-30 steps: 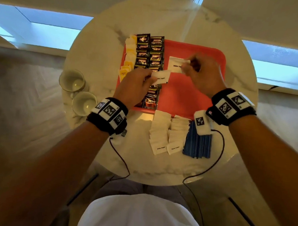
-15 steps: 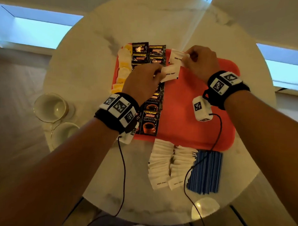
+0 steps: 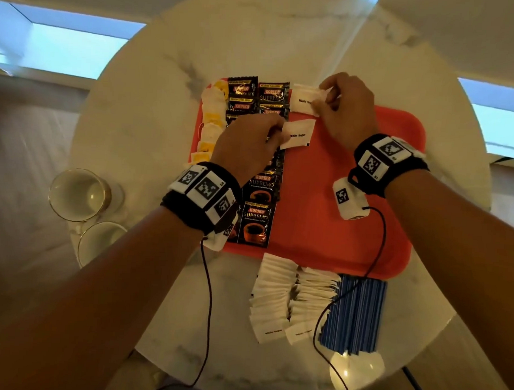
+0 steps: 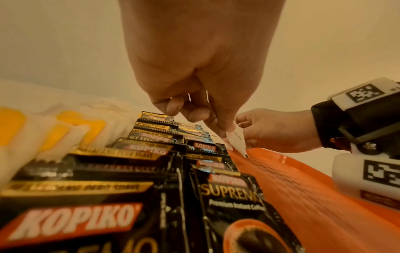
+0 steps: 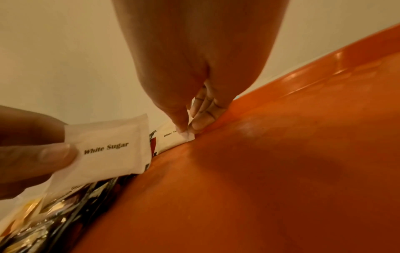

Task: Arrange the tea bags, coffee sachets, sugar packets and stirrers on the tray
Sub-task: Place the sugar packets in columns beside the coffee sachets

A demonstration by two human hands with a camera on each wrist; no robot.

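Two sugar packets are pinched, one by each of the hands, left hand (image 3: 246, 144) and right hand (image 3: 346, 107), over the tray (image 3: 336, 227); tea bags (image 3: 210, 119) and coffee sachets (image 3: 257, 221) are laid on it, while a sugar stack (image 3: 286, 302) and stirrers (image 3: 356, 314) are left beside it.

Glossy orange plastic tray (image 5: 303, 119), matt white paper sugar packets (image 5: 108, 147), shiny foil coffee sachets (image 4: 227, 196), polished marble table (image 3: 256, 47).
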